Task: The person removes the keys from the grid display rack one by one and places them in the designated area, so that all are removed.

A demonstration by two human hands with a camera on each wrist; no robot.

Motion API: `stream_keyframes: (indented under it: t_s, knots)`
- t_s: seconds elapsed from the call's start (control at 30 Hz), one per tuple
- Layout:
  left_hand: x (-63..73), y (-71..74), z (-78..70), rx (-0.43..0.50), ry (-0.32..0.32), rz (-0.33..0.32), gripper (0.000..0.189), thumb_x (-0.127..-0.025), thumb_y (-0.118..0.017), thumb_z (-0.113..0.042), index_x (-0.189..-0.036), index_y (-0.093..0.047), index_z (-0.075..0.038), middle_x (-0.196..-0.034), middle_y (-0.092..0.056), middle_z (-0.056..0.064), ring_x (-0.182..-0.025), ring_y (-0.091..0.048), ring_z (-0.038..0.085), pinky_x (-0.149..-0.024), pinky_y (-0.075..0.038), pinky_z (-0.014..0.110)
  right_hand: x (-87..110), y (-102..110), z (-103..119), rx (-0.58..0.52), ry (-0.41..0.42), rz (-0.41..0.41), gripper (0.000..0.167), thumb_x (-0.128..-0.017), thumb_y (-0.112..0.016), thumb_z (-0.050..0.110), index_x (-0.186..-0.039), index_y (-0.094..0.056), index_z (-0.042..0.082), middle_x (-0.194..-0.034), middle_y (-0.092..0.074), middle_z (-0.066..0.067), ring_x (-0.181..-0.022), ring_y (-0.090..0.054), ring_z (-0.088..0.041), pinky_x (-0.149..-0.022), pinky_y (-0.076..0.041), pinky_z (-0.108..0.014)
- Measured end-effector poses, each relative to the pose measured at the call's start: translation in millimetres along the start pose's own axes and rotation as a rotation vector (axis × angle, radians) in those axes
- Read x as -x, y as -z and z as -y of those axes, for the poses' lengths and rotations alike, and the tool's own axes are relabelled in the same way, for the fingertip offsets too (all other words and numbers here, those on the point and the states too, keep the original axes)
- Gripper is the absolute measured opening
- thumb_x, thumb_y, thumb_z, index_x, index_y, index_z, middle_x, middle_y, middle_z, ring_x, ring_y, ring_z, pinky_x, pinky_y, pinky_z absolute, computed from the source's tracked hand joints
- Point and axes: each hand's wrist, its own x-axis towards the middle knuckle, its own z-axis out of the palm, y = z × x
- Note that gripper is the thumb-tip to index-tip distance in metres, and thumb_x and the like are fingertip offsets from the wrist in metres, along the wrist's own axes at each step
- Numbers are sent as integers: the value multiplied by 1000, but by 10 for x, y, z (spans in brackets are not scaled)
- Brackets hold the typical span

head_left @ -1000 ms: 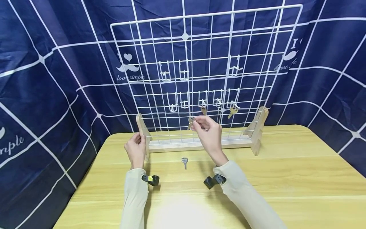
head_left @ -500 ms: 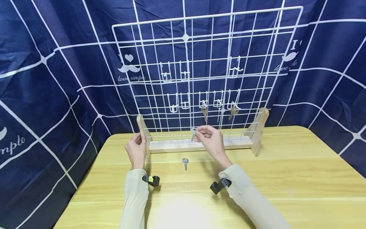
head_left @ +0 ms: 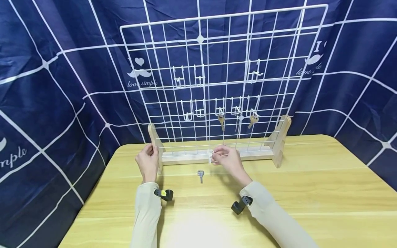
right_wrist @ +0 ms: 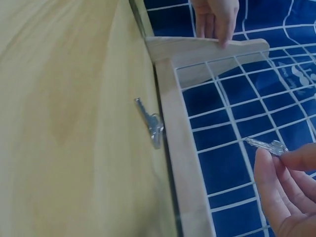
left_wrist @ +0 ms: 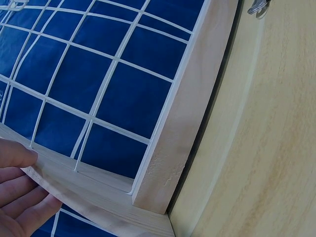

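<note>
At far left, a dark blue curtain (head_left: 71,113) with white lines, its lettering cut by the frame edge. At 9 o'clock from the held key (head_left: 210,157), the left hand (head_left: 147,162) grips the wooden left support (head_left: 152,132) between thumb and fingers, covering part of it; in the left wrist view this hand is cropped, at 8 o'clock. The forearm points to 12 o'clock, its pale left sleeve (head_left: 145,217) cut off below. At 7 o'clock from the held key, a loose key (head_left: 200,176) lies flat on the worktop (head_left: 325,179), blade toward 6 o'clock; the left wrist view catches only a fragment, at its top edge near 1 o'clock. The held key, pale against the base bar (head_left: 186,157) and hard to outline, is pinched between thumb and fingers of the right hand (head_left: 228,161), its blade toward 6 o'clock and its bow partly covered. The right forearm enters from between 4 and 5 o'clock; the hand screens a stretch of the base bar. Behind rises the white wire grid (head_left: 223,16). Between 12 and 2 o'clock, a brass key (head_left: 221,122), a thin key (head_left: 237,123) seen edge-on and barely legible, and a second brass key (head_left: 253,120) hang from wire hooks. The right support (head_left: 280,144) stands near 3 o'clock.
</note>
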Motion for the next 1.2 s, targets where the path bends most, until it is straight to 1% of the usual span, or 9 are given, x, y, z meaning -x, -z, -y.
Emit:
stream_keyframes:
  t_s: [0.13, 0.2, 0.37, 0.57, 0.73, 0.87, 1.03, 1.2]
  knots:
    - [-3, -2, -4, 8, -2, -5, 23, -88, -64, -3, -109, -69, 6, -101, -70, 23, -93, -70, 35, -82, -56, 44, 1, 18, -57, 23, -44, 33, 21, -84, -61, -10, -104, -61, -14, -87, -69, -21, -68, -68, -18, -66, -59, -32]
    - [-3, -4, -5, 8, -5, -6, 22, -88, -64, -3, -108, -69, 6, -101, -70, 23, -92, -70, 35, -82, -56, 44, 3, 19, -81, 52, -62, 38, 20, -84, -62, -9, -103, -62, -13, -86, -69, -20, -69, -68, -18, -66, -59, -32]
    - [-2, -7, -8, 6, -4, -7, 23, -88, -65, -3, -108, -70, 6, -101, -70, 22, -92, -70, 34, -82, -56, 44, 10, 1, -150, 89, -146, 53, 19, -83, -64, -7, -101, -63, -9, -84, -69, -15, -67, -67, -17, -67, -59, -34]
    - [-6, -19, -18, 10, 13, 3, 23, -88, -65, -4, -109, -69, 5, -102, -70, 22, -93, -70, 34, -83, -56, 43, 0, 2, -227, 83, -230, 85, 16, -83, -66, -7, -99, -63, -7, -80, -68, -15, -62, -66, -17, -65, -59, -34]
    - [-6, -11, -6, 3, 12, 0, 24, -88, -65, -3, -110, -69, 7, -102, -70, 23, -93, -69, 35, -82, -56, 45, 1, -3, -275, 64, -289, 138, 19, -83, -63, -9, -101, -61, -9, -80, -65, -16, -61, -65, -17, -61, -59, -32]
    - [-3, 0, -4, 3, 16, -4, 24, -88, -65, -2, -110, -69, 7, -103, -69, 24, -93, -69, 35, -83, -55, 45, 7, -14, -307, 62, -334, 163, 20, -82, -62, -11, -102, -61, -10, -79, -66, -17, -60, -65, -18, -60, -59, -31]
    - [8, -1, -6, 1, 20, -3, 23, -88, -65, -2, -109, -69, 6, -103, -70, 23, -93, -69, 35, -83, -55, 45, 14, -33, -335, 69, -369, 178, 17, -81, -63, -11, -98, -60, -10, -78, -67, -18, -58, -64, -17, -58, -59, -30]
    - [10, -4, -10, 10, 21, -2, 22, -89, -64, -2, -109, -69, 6, -103, -70, 23, -93, -69, 34, -83, -55, 45, 18, -65, -346, 96, -371, 178, 16, -80, -64, -10, -96, -61, -8, -77, -68, -18, -56, -64, -17, -56, -58, -29]
